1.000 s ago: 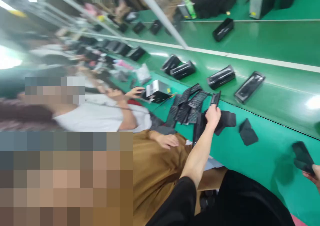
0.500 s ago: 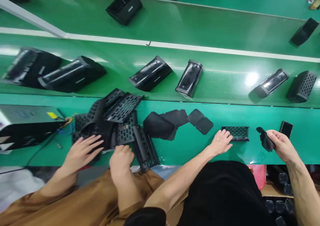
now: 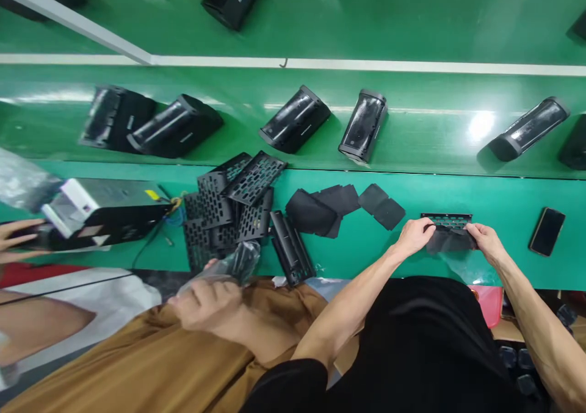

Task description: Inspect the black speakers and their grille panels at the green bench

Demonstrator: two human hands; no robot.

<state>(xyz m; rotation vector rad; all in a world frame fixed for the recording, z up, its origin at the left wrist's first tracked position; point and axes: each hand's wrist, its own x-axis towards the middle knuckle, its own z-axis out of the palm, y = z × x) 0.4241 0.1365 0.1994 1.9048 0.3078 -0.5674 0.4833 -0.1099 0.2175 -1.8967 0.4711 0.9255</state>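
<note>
- The left hand [image 3: 414, 236] is pinching the left end of a black sheet [image 3: 451, 241]; the right hand [image 3: 488, 242] is gripping its right end.
- The sheet is lying against a slotted panel [image 3: 446, 219] on the green table [image 3: 370, 257], between both hands.
- A co-worker's hand [image 3: 210, 303] is clutching a clear bag [image 3: 245, 260], something dark showing through.
- A pink bin [image 3: 489, 306] is sitting below, contents hidden.
- A metal box [image 3: 123, 193] is bearing a yellow label [image 3: 152, 194]; black cases [image 3: 295, 120] are showing pale lettering, too small to read.

Grille [image 3: 446, 219] between left hand [image 3: 415, 235] and right hand [image 3: 488, 242]; phone [image 3: 547, 232] right, sheets [image 3: 312, 211] left. Grille pile [image 3: 215, 199] farther left. Casings [image 3: 295, 120] behind, on belt [image 3: 421, 135].
</note>
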